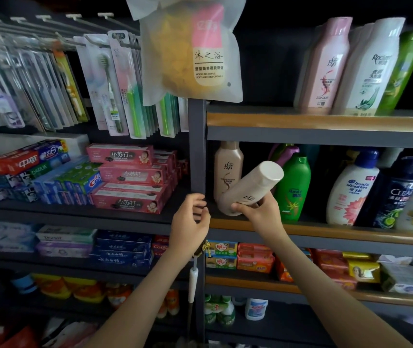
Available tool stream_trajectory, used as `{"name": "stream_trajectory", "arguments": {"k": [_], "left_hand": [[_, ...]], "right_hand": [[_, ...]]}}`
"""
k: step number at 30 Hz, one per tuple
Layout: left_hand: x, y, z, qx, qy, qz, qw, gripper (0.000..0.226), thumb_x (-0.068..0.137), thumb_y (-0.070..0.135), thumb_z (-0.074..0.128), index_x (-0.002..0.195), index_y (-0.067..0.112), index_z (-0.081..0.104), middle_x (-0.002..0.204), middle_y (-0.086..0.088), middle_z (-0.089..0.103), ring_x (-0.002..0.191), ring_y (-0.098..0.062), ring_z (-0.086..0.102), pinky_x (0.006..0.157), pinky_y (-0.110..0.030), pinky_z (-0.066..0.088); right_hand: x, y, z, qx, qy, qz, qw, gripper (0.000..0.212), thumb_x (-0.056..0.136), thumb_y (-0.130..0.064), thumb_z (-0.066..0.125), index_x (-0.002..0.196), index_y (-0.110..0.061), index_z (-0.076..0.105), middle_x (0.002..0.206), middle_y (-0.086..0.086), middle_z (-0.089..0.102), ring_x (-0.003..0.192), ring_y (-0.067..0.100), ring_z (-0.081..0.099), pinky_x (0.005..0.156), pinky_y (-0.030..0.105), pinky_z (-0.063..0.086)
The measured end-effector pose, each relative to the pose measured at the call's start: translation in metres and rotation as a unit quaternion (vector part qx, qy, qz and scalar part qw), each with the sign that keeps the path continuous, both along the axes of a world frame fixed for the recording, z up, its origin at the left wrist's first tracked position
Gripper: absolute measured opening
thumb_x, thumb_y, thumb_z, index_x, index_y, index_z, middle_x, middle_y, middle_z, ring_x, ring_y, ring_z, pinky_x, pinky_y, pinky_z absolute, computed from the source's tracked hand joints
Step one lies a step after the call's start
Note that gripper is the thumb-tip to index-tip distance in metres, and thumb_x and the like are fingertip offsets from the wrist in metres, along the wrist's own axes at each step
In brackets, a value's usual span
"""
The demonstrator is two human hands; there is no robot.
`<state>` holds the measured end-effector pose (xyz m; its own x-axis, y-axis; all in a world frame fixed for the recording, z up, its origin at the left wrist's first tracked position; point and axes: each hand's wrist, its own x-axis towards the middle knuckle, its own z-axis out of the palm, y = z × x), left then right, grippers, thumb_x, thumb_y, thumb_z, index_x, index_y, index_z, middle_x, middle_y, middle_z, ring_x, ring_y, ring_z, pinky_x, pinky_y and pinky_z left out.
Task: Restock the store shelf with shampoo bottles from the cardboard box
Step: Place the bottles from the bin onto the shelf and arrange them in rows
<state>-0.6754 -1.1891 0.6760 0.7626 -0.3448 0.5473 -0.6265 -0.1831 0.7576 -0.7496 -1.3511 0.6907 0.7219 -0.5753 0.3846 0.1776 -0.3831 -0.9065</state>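
Nearest to the camera, two bare forearms reach up toward the shelves. The left hand [191,222] is in front of the dark upright post [196,146] with its fingers curled inward; I cannot tell if they really grip the post or only touch it. The right hand [260,213] holds a beige shampoo bottle [250,189] by its lower part, with the thumb on the front and the fingers wrapped behind. This bottle is tilted, its white cap pointing up and to the right, and its base is low over the front edge of the wooden shelf board [326,231]; whether the base touches the board is not clear. Just behind it an upright beige bottle [228,169] of the same kind stands on this shelf, next to the post. To the right of it are a green bottle [293,189], then a white bottle with a blue cap [351,192] and a dark blue bottle [394,197]. Left of the post, pink toothpaste boxes [130,182] lie in a stack. Higher and further, packed toothbrushes [115,84] hang on hooks, a frosted bag with a yellow bath sponge [190,51] hangs in the middle, and a pink bottle [326,66] and a tall white bottle [368,69] stand on the upper shelf
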Motion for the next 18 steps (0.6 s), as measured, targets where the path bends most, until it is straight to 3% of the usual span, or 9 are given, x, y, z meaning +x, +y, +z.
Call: {"name": "stream_trajectory", "arguments": {"k": [4,7,10,15,18], "left_hand": [[0.000,-0.012,0.009,0.020,0.045,-0.045,0.998,0.041,0.089,0.009,0.059,0.129,0.015,0.048,0.120,-0.001,0.058,0.099,-0.003,0.057,0.081,-0.008,0.046],[-0.001,-0.036,0.012,0.053,0.101,-0.103,0.988,0.065,0.089,0.018,0.062,0.144,0.018,0.029,0.142,0.000,0.042,0.124,-0.009,0.045,0.102,-0.026,0.041],[0.005,-0.057,0.013,0.044,0.169,-0.114,0.978,0.078,0.087,0.027,0.064,0.149,0.024,0.016,0.151,0.003,0.030,0.137,-0.013,0.033,0.111,-0.039,0.034],[0.018,-0.076,0.013,0.010,0.206,-0.094,0.974,0.080,0.090,0.030,0.059,0.151,0.023,0.008,0.154,0.003,0.022,0.139,-0.015,0.027,0.103,-0.023,0.028],[0.024,-0.087,0.009,-0.006,0.204,-0.088,0.975,0.078,0.091,0.025,0.057,0.151,0.024,0.007,0.154,0.004,0.020,0.136,-0.013,0.030,0.095,-0.018,0.031]], "right_hand": [[0.007,-0.010,0.006,-0.011,0.043,-0.023,0.999,0.052,0.067,-0.009,0.082,0.108,-0.016,0.052,0.097,-0.004,0.064,0.092,0.010,0.061,0.076,0.023,0.052],[0.015,-0.021,0.006,-0.027,0.091,-0.031,0.995,0.056,0.066,-0.011,0.082,0.114,-0.013,0.052,0.104,0.005,0.065,0.096,0.019,0.062,0.083,0.038,0.054],[0.025,-0.027,0.005,-0.031,0.125,-0.031,0.991,0.055,0.066,-0.013,0.081,0.114,-0.011,0.053,0.104,0.006,0.066,0.097,0.020,0.063,0.084,0.040,0.054],[0.044,-0.035,0.008,-0.057,0.160,0.001,0.985,0.046,0.071,-0.017,0.076,0.112,-0.011,0.057,0.102,0.004,0.066,0.094,0.017,0.063,0.081,0.033,0.053],[0.054,-0.038,0.005,-0.073,0.173,-0.006,0.982,0.041,0.073,-0.017,0.073,0.110,-0.009,0.058,0.107,0.006,0.058,0.096,0.021,0.058,0.083,0.036,0.051]]}}
